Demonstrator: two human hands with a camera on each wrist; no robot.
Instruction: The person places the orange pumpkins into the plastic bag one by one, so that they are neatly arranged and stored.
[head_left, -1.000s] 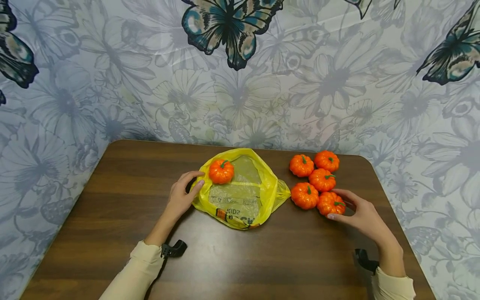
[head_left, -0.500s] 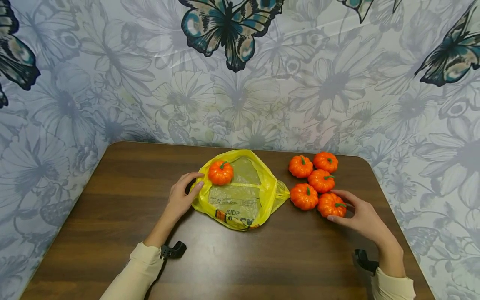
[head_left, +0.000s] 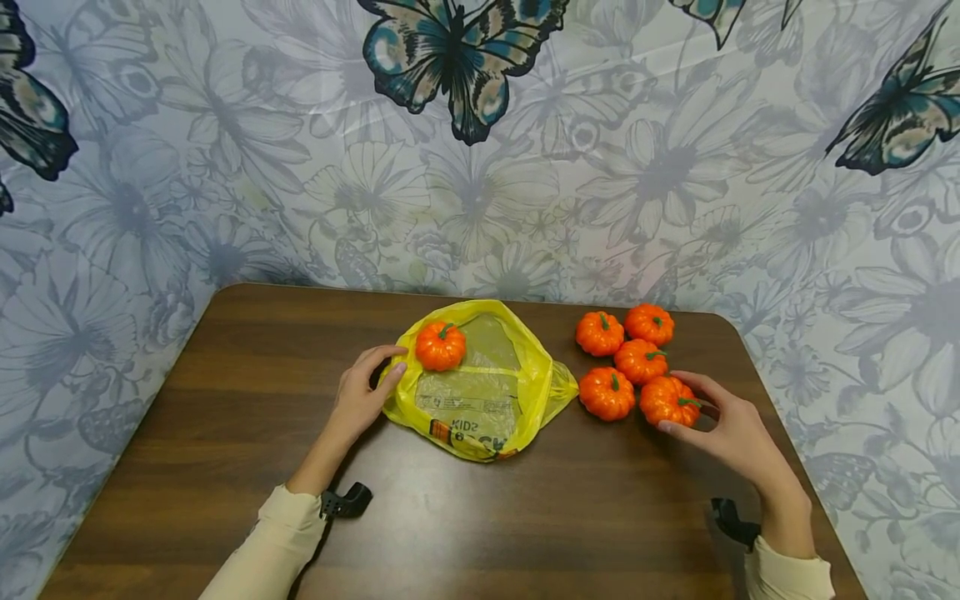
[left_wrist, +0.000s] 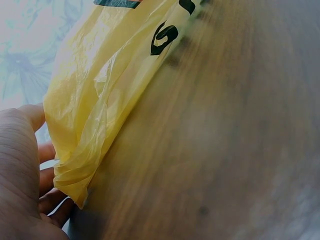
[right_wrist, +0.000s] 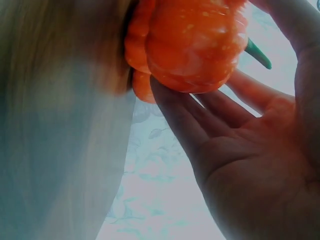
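A yellow plastic bag point(head_left: 534, 392) lies mid-table with its mouth spread wide, and a small orange pumpkin point(head_left: 440, 347) with a green stem sits at its left side. My left hand point(head_left: 362, 392) holds the bag's left rim between thumb and fingers; the left wrist view has the yellow film point(left_wrist: 85, 115) against the fingers. On the right, my right hand point(head_left: 738, 429) grips another orange pumpkin point(head_left: 666, 402), fingers behind it and thumb in front. In the right wrist view this pumpkin point(right_wrist: 195, 45) appears raised off the tabletop, its stem towards the palm.
Several more pumpkins point(head_left: 607, 393) cluster right of the bag, close beside the held one. The brown wooden table point(head_left: 480, 533) ends at a wall covering point(head_left: 480, 208) with butterflies and flowers. Each wrist wears a black camera mount point(head_left: 348, 500).
The pumpkin in my right hand has risen slightly and moved a little right, away from the cluster. My left hand stays at the bag's rim.
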